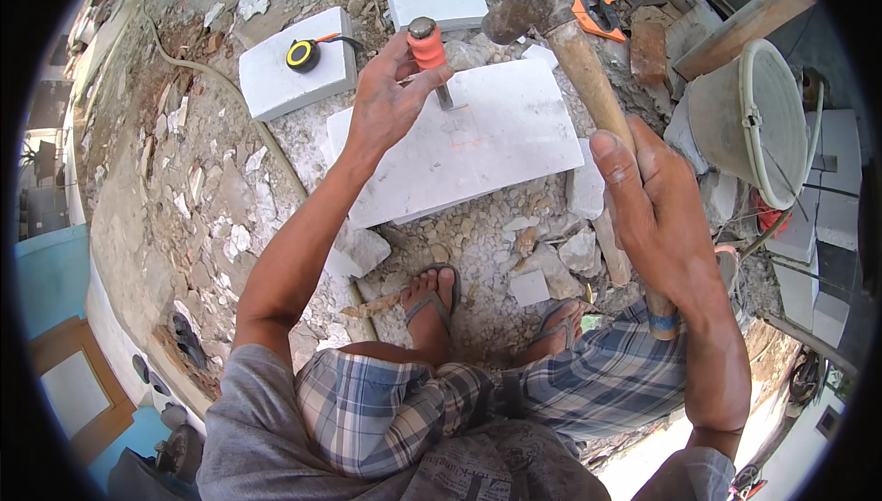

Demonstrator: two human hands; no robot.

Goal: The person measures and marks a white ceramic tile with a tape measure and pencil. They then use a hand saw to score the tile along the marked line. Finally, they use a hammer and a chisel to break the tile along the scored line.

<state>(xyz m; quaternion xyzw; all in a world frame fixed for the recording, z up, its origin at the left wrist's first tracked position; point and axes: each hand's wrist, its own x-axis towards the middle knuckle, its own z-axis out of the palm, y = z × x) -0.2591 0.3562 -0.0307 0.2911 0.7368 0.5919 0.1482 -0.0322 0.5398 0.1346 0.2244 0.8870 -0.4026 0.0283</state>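
My left hand [388, 96] is closed round the orange-red grip of a chisel [426, 44]. The chisel stands nearly upright, its blade tip at a small rectangle marked in reddish lines on a white lightweight block [487, 156]. That block lies flat in front of me, and part of another pale piece shows under its near edge. In my right hand [654, 207] is a hammer [588, 69], gripped by its wooden handle. The hammer's dark metal head is raised to the right of the chisel, apart from it.
A yellow-and-black tape measure [303, 55] rests on a white block [303, 87] at left; another block [436, 2] lies behind. An orange-handled saw [599, 16] is at the back. A bucket [753, 124] stands at right. A hose [276, 147] crosses the rubble ground.
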